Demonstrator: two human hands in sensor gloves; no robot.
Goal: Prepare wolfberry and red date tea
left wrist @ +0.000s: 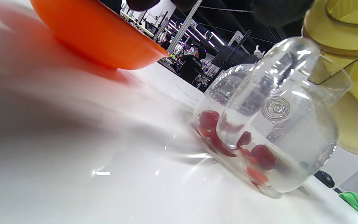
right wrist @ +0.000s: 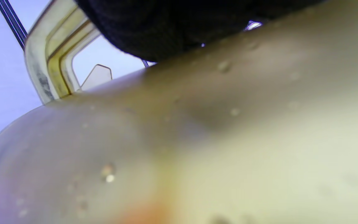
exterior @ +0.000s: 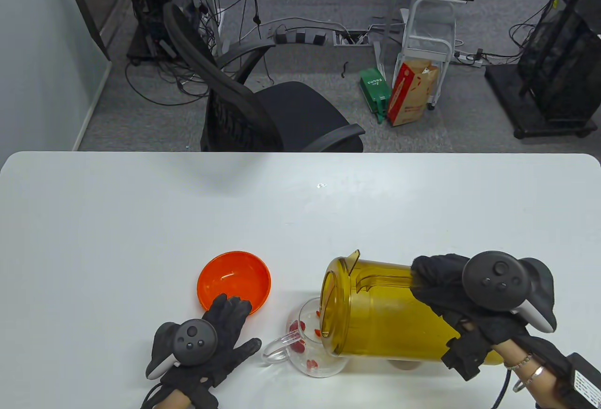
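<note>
- Near the front edge of the counter [exterior: 141, 202], right of centre, the right hand [exterior: 462, 305] is clamped around the handle side of the amber pitcher [exterior: 389, 315], which lies tipped almost level; its long axis runs left to right, base toward the hand and mouth to the left.
- Just under that mouth stands the glass cup [exterior: 313, 341], its handle pointing left; the pitcher's rim overlaps the cup's opening from above, so the pour seems to turn on keeping spout over cup.
- Left of the cup, the left hand [exterior: 213, 341] lies flat with fingers spread, gripping nothing; its fingertips [exterior: 230, 303] reach the near rim of the orange bowl [exterior: 234, 282]; this is the hand nearer the cup's handle, just beside it and apart.
- From the left wrist view alone, red dates [left wrist: 208, 119] and smaller red pieces sit in clear liquid low in the cup; the table view shows only red specks.
- From the right wrist view, droplets cling to the pitcher's wall, and the black glove presses it at the top; no stream of water is visible anywhere.
</note>
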